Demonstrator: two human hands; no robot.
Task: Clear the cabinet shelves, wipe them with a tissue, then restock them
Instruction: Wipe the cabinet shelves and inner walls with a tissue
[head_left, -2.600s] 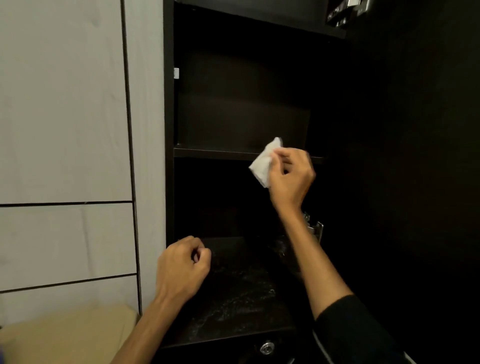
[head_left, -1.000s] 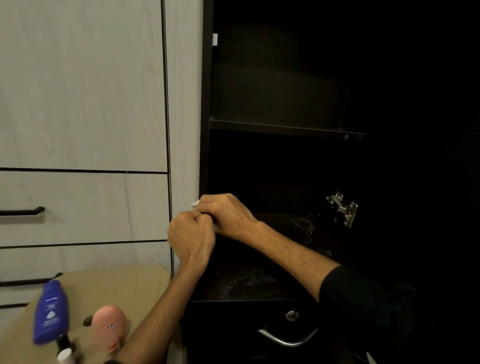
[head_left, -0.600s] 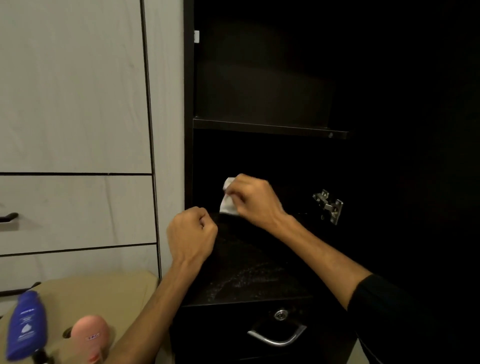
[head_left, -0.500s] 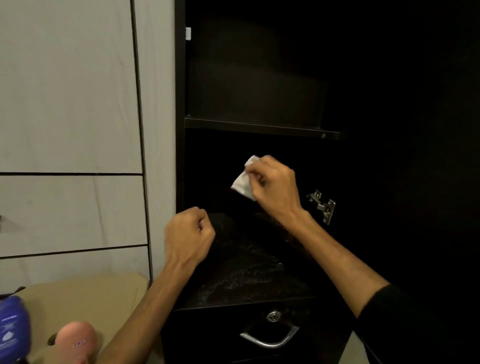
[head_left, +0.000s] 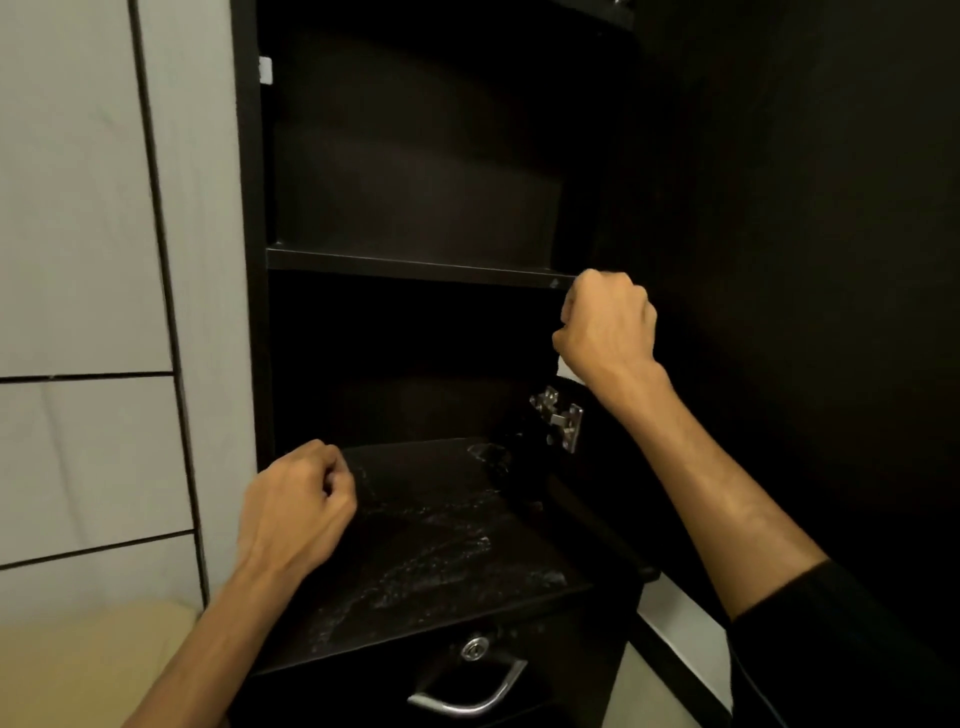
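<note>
I am holding my right hand (head_left: 607, 326) curled around the tissue (head_left: 562, 367) beside the shelf (head_left: 415, 266); my left hand (head_left: 296, 501) is fisted, holding nothing. The tissue might be snagging on the hinge (head_left: 558, 418).

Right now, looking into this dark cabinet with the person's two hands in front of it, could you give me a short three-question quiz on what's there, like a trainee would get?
1. True or false: the left hand grips the tissue.
2. Which is nearest the right hand? A) the drawer handle B) the right end of the middle shelf C) the drawer lock
3. Fill in: the shiny metal part below the right hand is a door ____.

Key: 1 false, only a white sliver shows under the right fist; 2 B; 3 hinge.
</note>
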